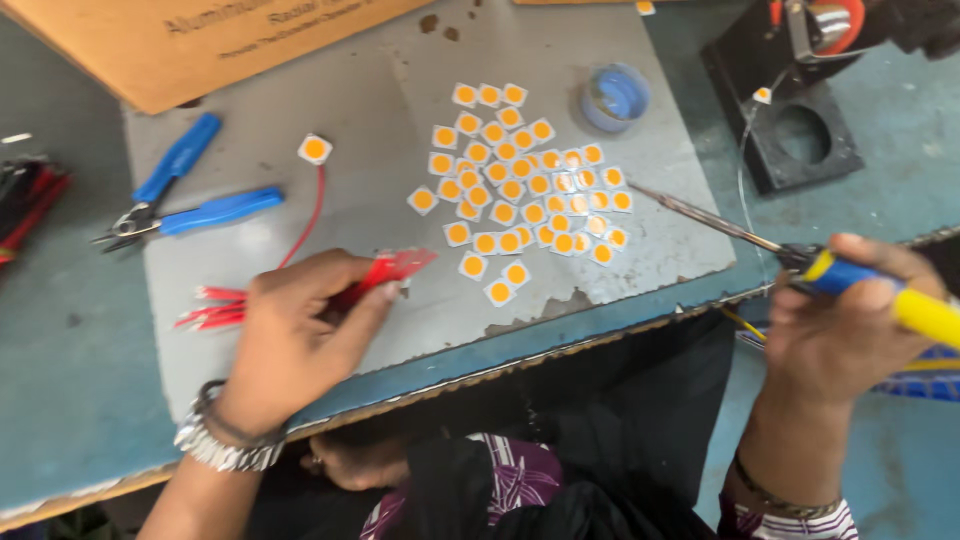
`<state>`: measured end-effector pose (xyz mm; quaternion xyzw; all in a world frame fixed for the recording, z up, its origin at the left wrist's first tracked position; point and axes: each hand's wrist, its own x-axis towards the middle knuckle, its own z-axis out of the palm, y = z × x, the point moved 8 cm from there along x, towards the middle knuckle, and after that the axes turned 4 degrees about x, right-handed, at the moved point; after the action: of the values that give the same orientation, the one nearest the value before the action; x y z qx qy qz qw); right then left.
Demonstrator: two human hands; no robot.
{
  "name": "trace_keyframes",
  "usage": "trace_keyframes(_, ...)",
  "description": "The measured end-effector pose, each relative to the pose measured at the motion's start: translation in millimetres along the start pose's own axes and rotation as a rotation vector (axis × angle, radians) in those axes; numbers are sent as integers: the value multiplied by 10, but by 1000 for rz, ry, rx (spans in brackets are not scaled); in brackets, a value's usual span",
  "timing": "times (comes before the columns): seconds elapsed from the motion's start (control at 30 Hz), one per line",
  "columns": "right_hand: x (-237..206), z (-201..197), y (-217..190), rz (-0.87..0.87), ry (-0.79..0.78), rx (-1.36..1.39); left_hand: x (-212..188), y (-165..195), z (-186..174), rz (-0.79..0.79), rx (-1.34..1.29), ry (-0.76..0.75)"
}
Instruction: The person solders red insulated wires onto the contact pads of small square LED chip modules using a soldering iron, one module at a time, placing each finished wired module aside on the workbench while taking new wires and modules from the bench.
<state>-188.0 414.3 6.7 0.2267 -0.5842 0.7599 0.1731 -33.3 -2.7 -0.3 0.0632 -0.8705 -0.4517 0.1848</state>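
The left hand [300, 330] rested on the grey mat [250, 130] of the table [60, 380], its grip closed on a bunch of short red wires [385, 270] whose ends fanned out toward the left. The right hand [850, 320] was off the table edge, its grip closed around a soldering iron [800, 258] with a blue and yellow handle, the tip pointing at a cluster of small square yellow LED chips [530, 180]. 1 chip [315, 149] with a red lead lay apart, near blue-handled pliers [190, 195]. A small round blue tin [615, 97] sat beyond the cluster.
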Motion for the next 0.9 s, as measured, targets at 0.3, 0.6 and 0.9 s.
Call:
trace_keyframes(0.3, -625, 1391, 275, 74, -499, 68, -16, 44, 84, 51, -19, -51)
trace_keyframes(0.6, -585, 2165, 158, -122, -776, -420, 11, 100, 84, 79, 52, -81)
trace_keyframes(0.9, -699, 2386, 153, -80, -923, -191, 9, 109, 81, 131, 25, -92)
